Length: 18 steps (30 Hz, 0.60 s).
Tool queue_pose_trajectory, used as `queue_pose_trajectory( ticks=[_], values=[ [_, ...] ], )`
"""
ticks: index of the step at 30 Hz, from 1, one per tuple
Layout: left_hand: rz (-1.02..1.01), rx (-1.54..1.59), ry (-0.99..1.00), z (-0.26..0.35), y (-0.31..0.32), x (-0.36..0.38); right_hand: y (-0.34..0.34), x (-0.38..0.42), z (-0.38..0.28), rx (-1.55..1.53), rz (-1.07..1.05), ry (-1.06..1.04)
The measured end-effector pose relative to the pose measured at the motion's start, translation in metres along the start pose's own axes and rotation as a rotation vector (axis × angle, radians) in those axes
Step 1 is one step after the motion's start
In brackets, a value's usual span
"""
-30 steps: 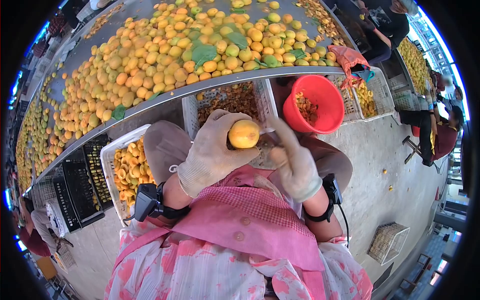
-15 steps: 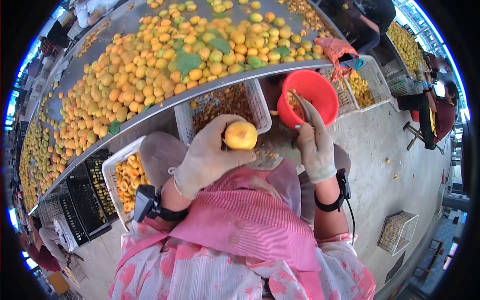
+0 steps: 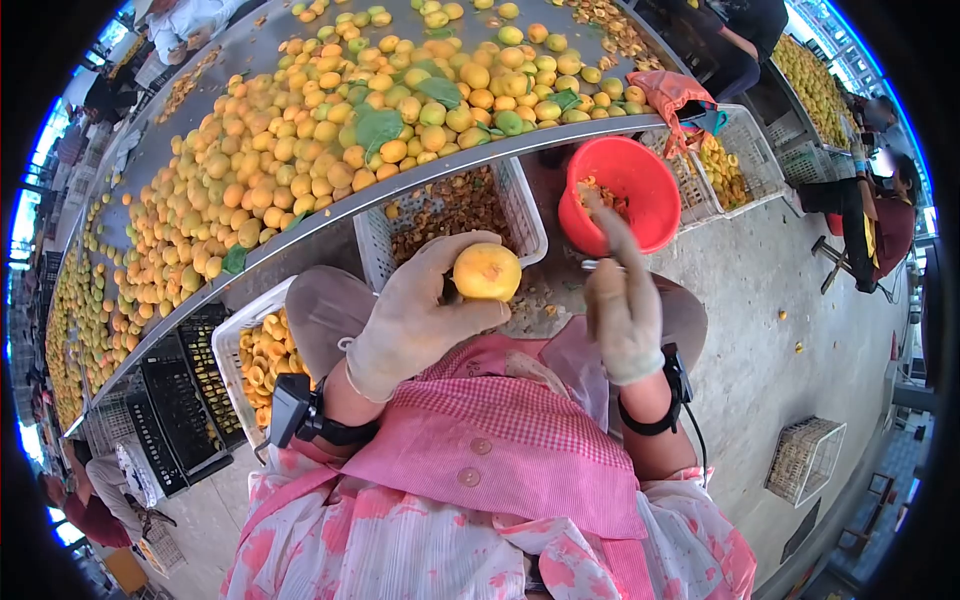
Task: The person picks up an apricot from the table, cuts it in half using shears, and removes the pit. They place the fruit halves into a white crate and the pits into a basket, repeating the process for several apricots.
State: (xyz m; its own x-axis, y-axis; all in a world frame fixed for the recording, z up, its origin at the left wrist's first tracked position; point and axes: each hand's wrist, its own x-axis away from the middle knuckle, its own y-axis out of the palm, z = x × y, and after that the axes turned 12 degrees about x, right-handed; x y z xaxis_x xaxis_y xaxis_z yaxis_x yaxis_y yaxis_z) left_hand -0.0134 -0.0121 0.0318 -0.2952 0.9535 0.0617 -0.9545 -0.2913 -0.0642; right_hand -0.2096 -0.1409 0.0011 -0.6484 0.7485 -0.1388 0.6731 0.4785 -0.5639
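Observation:
Gloved in pale rubber, my left hand (image 3: 415, 310) grips a round yellow fruit (image 3: 487, 273) with a brownish patch on top. My right hand (image 3: 622, 300), also gloved, is at the near edge of a red bucket (image 3: 655, 185) with fruit scraps inside. Its fingers are closed around a small metal tool (image 3: 592, 265), mostly hidden and blurred. Beyond my left hand, a white crate (image 3: 525, 215) holds brown scraps. Another white crate (image 3: 232, 375), left of my knee, contains orange fruit pieces.
A metal table (image 3: 400, 178) carries a large heap of yellow-orange fruit (image 3: 270, 160) with green leaves. Dark crates (image 3: 170, 410) stand at the left. A red bag (image 3: 672, 95) lies on the table's right corner. A person (image 3: 880, 215) sits far right; an upturned basket (image 3: 805, 460) is on the floor.
My right hand has moved slightly towards me and left, out from over the bucket, and its fingers have turned. My left hand still holds the fruit.

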Motion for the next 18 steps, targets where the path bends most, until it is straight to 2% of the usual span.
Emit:
queue_pose_trajectory(
  ticks=[1,2,3,4,5,6,7,11,13,18],
  values=[
    [-0.031,0.161,-0.066,-0.003,-0.002,0.001,-0.006,0.004,-0.016,-0.159,0.062,0.048],
    [-0.034,0.161,-0.066,-0.006,-0.002,0.002,-0.010,0.007,-0.025,-0.316,0.128,0.097],
    [-0.041,0.373,-0.085,-0.011,-0.002,0.003,-0.001,-0.003,-0.009,-0.100,0.188,-0.001],
    [-0.049,0.583,-0.104,-0.015,-0.002,0.004,0.001,0.000,-0.003,-0.100,0.195,0.000],
    [-0.054,0.580,-0.101,-0.017,-0.002,0.004,0.002,0.001,0.000,-0.110,0.023,0.108],
    [-0.091,0.719,-0.122,-0.018,-0.003,0.002,0.002,-0.002,-0.001,-0.119,-0.153,0.209],
    [-0.121,0.865,-0.144,-0.020,-0.002,0.002,0.005,0.000,-0.004,-0.197,-0.111,0.038],
    [-0.061,0.963,-0.169,-0.026,-0.002,0.003,0.017,0.004,-0.019,-0.211,-0.116,0.013],
    [-0.157,1.048,-0.126,-0.032,-0.003,0.003,0.020,0.003,-0.025,-0.217,-0.110,-0.012],
    [-0.201,1.132,-0.082,-0.026,0.006,0.003,0.028,0.002,-0.038,-0.231,-0.100,-0.059]
  ],
)
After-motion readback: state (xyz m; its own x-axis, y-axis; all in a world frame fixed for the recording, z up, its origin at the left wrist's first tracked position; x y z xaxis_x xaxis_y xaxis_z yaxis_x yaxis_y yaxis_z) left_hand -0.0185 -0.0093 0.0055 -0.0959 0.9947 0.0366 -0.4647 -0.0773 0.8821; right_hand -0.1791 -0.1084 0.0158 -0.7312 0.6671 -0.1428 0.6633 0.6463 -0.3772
